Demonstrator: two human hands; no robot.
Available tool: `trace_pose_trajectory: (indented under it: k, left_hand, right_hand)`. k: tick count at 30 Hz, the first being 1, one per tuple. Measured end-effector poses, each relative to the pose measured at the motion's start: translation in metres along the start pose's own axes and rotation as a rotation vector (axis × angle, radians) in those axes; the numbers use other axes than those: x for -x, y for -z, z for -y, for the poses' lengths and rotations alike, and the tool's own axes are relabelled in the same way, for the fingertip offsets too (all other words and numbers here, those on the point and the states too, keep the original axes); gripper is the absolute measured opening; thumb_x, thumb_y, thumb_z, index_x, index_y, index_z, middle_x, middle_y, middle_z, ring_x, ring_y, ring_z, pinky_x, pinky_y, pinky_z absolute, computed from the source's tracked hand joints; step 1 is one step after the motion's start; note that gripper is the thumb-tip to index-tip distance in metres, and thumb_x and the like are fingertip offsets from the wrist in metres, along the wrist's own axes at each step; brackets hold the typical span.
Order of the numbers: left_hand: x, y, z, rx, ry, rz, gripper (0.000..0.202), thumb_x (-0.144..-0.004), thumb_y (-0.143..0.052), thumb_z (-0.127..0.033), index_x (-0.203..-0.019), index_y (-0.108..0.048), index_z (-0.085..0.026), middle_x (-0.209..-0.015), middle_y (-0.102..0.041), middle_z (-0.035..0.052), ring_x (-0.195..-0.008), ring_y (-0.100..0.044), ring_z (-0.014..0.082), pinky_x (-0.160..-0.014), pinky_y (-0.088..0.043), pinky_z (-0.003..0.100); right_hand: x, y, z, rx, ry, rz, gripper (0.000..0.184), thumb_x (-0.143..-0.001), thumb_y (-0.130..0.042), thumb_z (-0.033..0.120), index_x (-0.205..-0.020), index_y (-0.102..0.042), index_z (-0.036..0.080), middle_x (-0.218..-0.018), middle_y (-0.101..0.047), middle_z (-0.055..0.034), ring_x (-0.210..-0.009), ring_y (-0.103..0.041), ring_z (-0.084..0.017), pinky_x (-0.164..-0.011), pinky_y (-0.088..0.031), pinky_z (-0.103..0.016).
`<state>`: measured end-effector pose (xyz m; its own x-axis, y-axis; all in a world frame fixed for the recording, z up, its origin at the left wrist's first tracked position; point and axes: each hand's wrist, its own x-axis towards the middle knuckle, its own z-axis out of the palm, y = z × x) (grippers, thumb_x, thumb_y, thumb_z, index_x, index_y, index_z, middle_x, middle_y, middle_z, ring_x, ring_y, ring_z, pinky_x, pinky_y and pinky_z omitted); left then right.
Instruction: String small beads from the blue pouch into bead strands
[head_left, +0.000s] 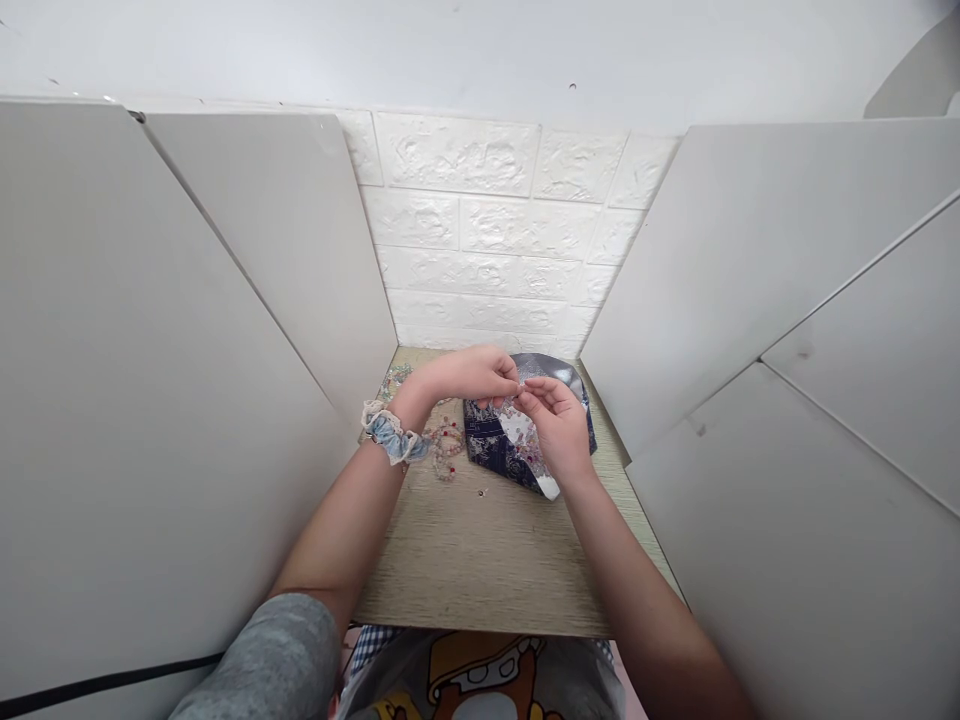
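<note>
Over a dark blue patterned bag with a silvery inside, my left hand and my right hand meet fingertip to fingertip. Both are closed in a pinch; what is between the fingers is too small to make out. Small pink, red and clear beads lie on the bag's open surface, partly hidden by my right hand. Left of the bag, strung beaded bracelets in pink and red rest on the table. A blue scrunchie with lace trim circles my left wrist.
The wood-grain table is narrow, with grey-white panels close on both sides. A white brick-patterned wall stands behind. Greenish clear beads lie at the back left, and a tiny metallic piece sits before the bag.
</note>
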<state>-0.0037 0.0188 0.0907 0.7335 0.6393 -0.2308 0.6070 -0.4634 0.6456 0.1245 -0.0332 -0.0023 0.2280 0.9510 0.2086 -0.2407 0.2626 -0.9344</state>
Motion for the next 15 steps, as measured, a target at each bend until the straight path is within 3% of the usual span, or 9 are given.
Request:
trace_pose_trajectory:
  k: [7, 15]
  left_hand:
    - [-0.001, 0.0015, 0.006, 0.107, 0.016, 0.061, 0.024, -0.07, -0.045, -0.037, -0.071, -0.055, -0.015, -0.068, -0.062, 0.0019, -0.052, -0.055, 0.0084, -0.045, -0.037, 0.019]
    - [-0.0031, 0.0015, 0.0107, 0.108, 0.01, 0.088, 0.025, -0.071, -0.046, -0.037, -0.074, -0.055, -0.015, -0.068, -0.062, 0.0015, -0.057, -0.058, 0.0096, -0.049, -0.04, 0.019]
  right_hand:
    - [0.0062, -0.0044, 0.0051, 0.109, 0.142, -0.063, 0.023, -0.065, -0.061, 0.022, -0.087, -0.054, 0.021, -0.073, -0.063, -0.0003, -0.071, -0.059, -0.012, -0.07, -0.046, -0.029]
    - [0.0042, 0.0025, 0.0057, 0.235, 0.076, -0.074, 0.017, -0.063, -0.064, 0.03, -0.076, -0.064, 0.018, -0.073, -0.066, -0.0022, -0.072, -0.061, -0.015, -0.07, -0.047, -0.031]
